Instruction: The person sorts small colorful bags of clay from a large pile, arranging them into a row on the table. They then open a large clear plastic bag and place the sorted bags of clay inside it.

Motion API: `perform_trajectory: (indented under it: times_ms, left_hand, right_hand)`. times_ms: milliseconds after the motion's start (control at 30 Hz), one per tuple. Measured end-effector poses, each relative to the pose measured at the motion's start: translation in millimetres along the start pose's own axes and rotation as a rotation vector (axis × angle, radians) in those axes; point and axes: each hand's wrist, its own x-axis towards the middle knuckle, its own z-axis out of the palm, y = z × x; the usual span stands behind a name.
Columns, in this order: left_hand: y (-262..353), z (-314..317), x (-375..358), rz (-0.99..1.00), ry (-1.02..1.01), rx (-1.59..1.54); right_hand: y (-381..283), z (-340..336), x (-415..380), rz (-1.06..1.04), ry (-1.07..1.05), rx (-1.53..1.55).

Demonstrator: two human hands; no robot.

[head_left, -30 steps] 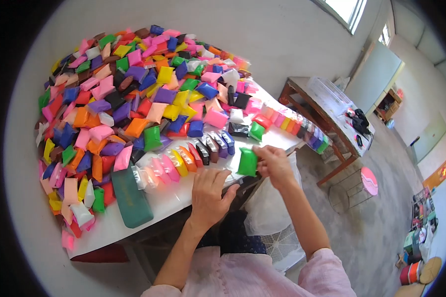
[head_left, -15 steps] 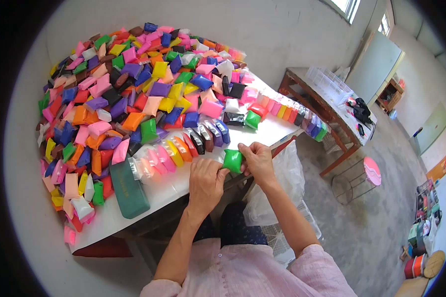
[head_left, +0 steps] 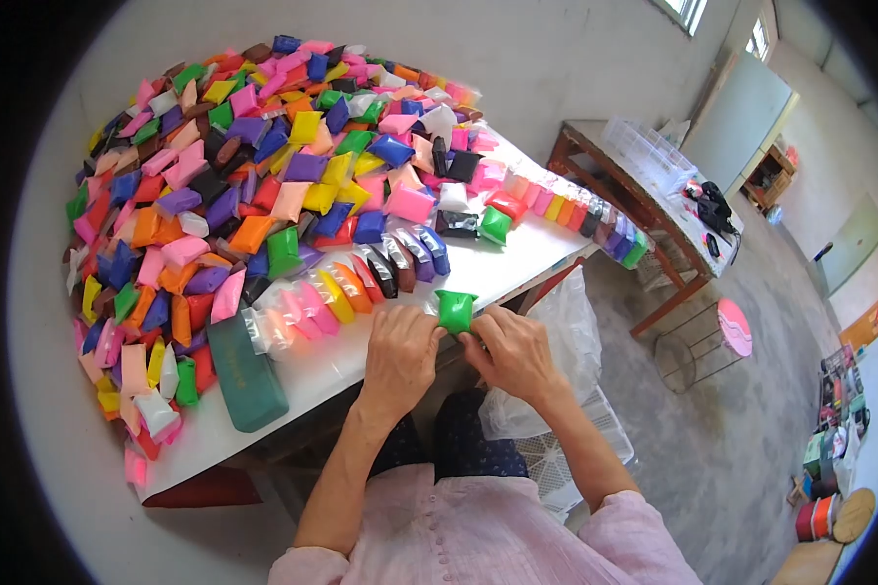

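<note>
A small shiny green packet [head_left: 456,311] is held between my two hands, just off the front edge of the white table [head_left: 337,363]. My left hand [head_left: 400,353] pinches its lower left corner, and my right hand [head_left: 513,353] grips the lower right corner. What fills the packet cannot be seen directly. Beyond my hands a row of packets [head_left: 339,298] stands on edge, running from pale peach through pink, yellow, orange, black and brown to blue. Left of that row lies a dark green case [head_left: 245,374].
A big heap of coloured packets [head_left: 254,195] covers the table's back and left. Another packet row [head_left: 580,216] lies along the right end. A clear plastic bag [head_left: 556,356] hangs beside my right arm. Further right are a second table [head_left: 654,200] and a pink-topped stool [head_left: 734,328].
My right hand has moved down from the green packet's upper right side to its lower right corner. The packet has shifted slightly left and up.
</note>
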Motion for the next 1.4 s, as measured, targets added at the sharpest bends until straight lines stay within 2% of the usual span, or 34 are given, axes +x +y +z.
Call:
perform_trajectory:
  times_ms: [67, 267, 467, 667, 767, 867, 900, 1033, 1167, 1267, 1367, 1400]
  left_hand:
    - [-2, 0, 0, 0.025, -0.011, 0.000]
    - [-5, -3, 2, 0.151, -0.101, 0.173]
    - [-6, -3, 0, 0.160, -0.072, 0.105]
    - [-6, 1, -4, 0.156, -0.064, 0.170]
    - [-4, 4, -10, 0.214, -0.063, 0.212]
    - [-6, 3, -21, 0.328, -0.052, 0.242]
    - [-4, -1, -21, 0.358, 0.002, 0.289]
    - [1, -4, -24, 0.465, 0.013, 0.448]
    - [11, -3, -16, 0.575, 0.075, 0.585]
    - [13, -4, -13, 0.583, 0.107, 0.640]
    - [14, -6, -11, 0.560, 0.105, 0.653]
    - [15, -6, -12, 0.551, 0.103, 0.653]
  right_hand:
    - [2, 0, -3, 0.039, -0.046, 0.057]
    - [-9, 13, -4, 0.177, 0.106, 0.143]
    - [-9, 19, -11, 0.113, 0.104, 0.026]
    - [0, 26, -21, 0.024, 0.116, -0.023]
    - [7, 31, -30, -0.001, 0.113, -0.014]
    - [0, 21, -38, 0.170, 0.080, 0.228]
    - [-4, 15, -44, 0.360, 0.050, 0.369]
    - [-22, -2, -32, 0.673, 0.122, 0.552]
    - [-38, -12, -11, 0.558, 0.132, 0.314]
    - [-39, -11, -4, 0.617, 0.122, 0.281]
    - [-33, -9, -2, 0.721, 0.104, 0.516]
    - [-32, -10, 0, 0.692, 0.097, 0.507]
